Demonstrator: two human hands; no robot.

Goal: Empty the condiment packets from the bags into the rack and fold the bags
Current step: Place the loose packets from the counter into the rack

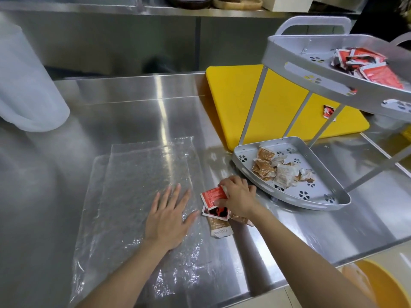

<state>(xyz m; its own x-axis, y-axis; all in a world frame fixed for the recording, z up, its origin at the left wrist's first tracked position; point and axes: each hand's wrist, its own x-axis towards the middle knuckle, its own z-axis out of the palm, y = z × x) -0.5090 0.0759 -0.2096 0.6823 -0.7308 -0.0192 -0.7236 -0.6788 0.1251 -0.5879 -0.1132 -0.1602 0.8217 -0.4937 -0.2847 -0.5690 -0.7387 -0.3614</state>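
Clear plastic bags lie flat and overlapping on the steel counter. My left hand presses flat on their right part, fingers spread. Just to the right, my right hand closes on a red condiment packet lying on a small pile of loose packets, red and brown. The grey two-tier rack stands to the right. Its lower tray holds brown and white packets; its upper tray holds red packets.
A yellow cutting board lies behind the rack, with one red packet on it. A translucent white container stands at the far left. An orange bowl sits below the counter's front right edge. A steel backsplash and shelf rise behind.
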